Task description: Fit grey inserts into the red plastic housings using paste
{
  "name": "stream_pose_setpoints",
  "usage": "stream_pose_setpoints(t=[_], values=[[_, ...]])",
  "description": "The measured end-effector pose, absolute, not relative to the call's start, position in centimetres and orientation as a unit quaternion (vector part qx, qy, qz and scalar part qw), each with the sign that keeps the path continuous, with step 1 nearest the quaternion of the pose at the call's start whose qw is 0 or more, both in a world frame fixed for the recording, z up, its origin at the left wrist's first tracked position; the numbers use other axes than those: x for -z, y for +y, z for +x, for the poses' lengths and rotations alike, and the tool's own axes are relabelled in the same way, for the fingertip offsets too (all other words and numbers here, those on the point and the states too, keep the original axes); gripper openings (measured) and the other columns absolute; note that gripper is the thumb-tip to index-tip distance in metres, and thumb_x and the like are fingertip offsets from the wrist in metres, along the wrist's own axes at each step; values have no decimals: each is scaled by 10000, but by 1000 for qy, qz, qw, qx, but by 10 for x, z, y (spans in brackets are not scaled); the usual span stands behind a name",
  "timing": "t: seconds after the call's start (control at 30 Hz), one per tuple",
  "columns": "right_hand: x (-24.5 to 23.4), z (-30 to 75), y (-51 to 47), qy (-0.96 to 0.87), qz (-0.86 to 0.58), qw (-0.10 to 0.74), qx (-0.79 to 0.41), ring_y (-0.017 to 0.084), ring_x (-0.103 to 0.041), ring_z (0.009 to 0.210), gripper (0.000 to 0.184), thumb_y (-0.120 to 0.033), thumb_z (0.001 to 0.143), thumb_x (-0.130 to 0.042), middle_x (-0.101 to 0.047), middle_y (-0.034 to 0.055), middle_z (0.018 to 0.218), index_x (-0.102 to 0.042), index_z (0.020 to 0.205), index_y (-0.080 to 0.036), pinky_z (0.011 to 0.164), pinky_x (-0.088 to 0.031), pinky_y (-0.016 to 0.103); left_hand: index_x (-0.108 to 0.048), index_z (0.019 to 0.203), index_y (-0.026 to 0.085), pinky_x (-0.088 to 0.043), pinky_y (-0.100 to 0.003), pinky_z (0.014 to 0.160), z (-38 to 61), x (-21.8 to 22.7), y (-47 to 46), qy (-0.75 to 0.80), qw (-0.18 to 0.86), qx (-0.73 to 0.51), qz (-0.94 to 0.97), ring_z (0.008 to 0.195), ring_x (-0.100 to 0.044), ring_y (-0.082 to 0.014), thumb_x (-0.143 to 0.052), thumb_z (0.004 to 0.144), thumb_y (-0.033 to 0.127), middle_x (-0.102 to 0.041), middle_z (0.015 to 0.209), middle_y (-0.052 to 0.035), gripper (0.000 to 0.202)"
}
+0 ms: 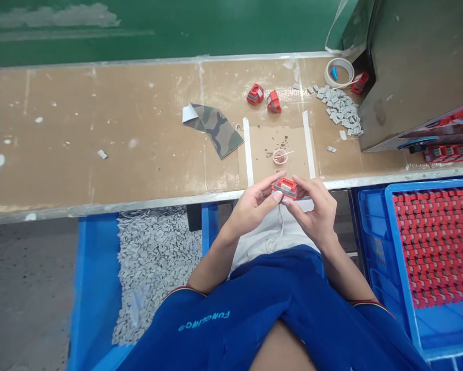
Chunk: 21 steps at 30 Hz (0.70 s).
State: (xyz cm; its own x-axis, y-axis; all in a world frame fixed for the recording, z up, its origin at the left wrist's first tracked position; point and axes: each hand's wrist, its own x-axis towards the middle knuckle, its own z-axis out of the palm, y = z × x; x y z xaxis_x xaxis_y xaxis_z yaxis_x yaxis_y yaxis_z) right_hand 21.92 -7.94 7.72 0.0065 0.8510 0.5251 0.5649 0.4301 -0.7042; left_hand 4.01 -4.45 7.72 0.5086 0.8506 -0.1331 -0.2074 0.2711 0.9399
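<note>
1. Left hand [252,207] and right hand [313,212] both grasped red plastic part [284,188], fingertips on its ends.
2. Part sat between hands, just past table [100,129] front edge, long axis side to side.
3. Neither hand clearly nearer.

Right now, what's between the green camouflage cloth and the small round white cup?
A long white tape strip lies between the camouflage cloth and the cup, in the head view.
</note>
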Motion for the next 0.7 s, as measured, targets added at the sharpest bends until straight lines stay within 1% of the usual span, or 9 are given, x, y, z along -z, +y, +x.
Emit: stream_pose_setpoints(t=[0.1,0.17,0.27,0.37,0.43,0.5,0.6,0.7], values=[[-78,220,-80,-682,-512,497,-157,157,-685,748,346,-324,982,-747,-740,29,906,-706,1315,-240,690,-616,291,-666,1432,158,-603,-388,1032,39,-79,-45,331,724,-365,483,1167,-758,-275,-702,984,492,-790,1270,-154,560],[-78,220,-80,-679,-512,501,-161,157,-686,735,323,-365,990,-736,-745,29,891,-723,1284,-232,675,-612,287,-702,1374,159,-611,-362,986,39,-79,-46,332,717,-365,493,1105,-767,-254,-693,988,512,-798,1235,-145,523],[-77,220,-81,-673,-518,503,-162,160,-682,715,309,-421,1002,-713,-746,37,873,-741,1231,-214,653,-605,294,-738,1303,163,-602,-342,973,39,-77,-47,339,695,-367,516,1061,-763,-235,-685,985,546,-805,1201,-130,501],[-77,219,-81,-674,-528,494,-148,163,-671,695,296,-437,1026,-669,-740,39,855,-746,1198,-209,636,-595,306,-744,1286,166,-591,-336,974,39,-74,-47,348,674,-370,536,1085,-756,-243,-681,978,577,-806,1199,-128,518],[-77,219,-81,-681,-526,492,-134,165,-666,698,303,-443,1028,-664,-741,43,865,-737,1205,-207,635,-592,312,-734,1308,162,-587,-334,977,39,-72,-47,341,670,-370,545,1107,-753,-248,-668,985,582,-801,1224,-135,534],[-78,219,-81,-687,-519,495,-116,173,-667,715,316,-441,1017,-685,-743,53,891,-726,1229,-210,639,-595,323,-716,1353,160,-576,-354,1026,39,-70,-47,323,675,-370,551,1150,-748,-259,-648,1002,565,-788,1273,-147,540],[-79,218,-81,-689,-513,503,-99,191,-672,753,330,-419,995,-722,-730,62,928,-718,1262,-225,643,-597,340,-693,1408,167,-531,-394,1138,39,-68,-45,291,679,-373,562,1267,-716,-282,-628,1020,538,-758,1357,-158,540],[-80,217,-81,-688,-502,515,-96,195,-664,792,340,-391,981,-745,-705,59,941,-711,1284,-241,655,-591,337,-677,1439,170,-523,-395,1160,39,-66,-44,280,672,-364,580,1327,-693,-290,-610,1033,525,-730,1417,-161,544]])
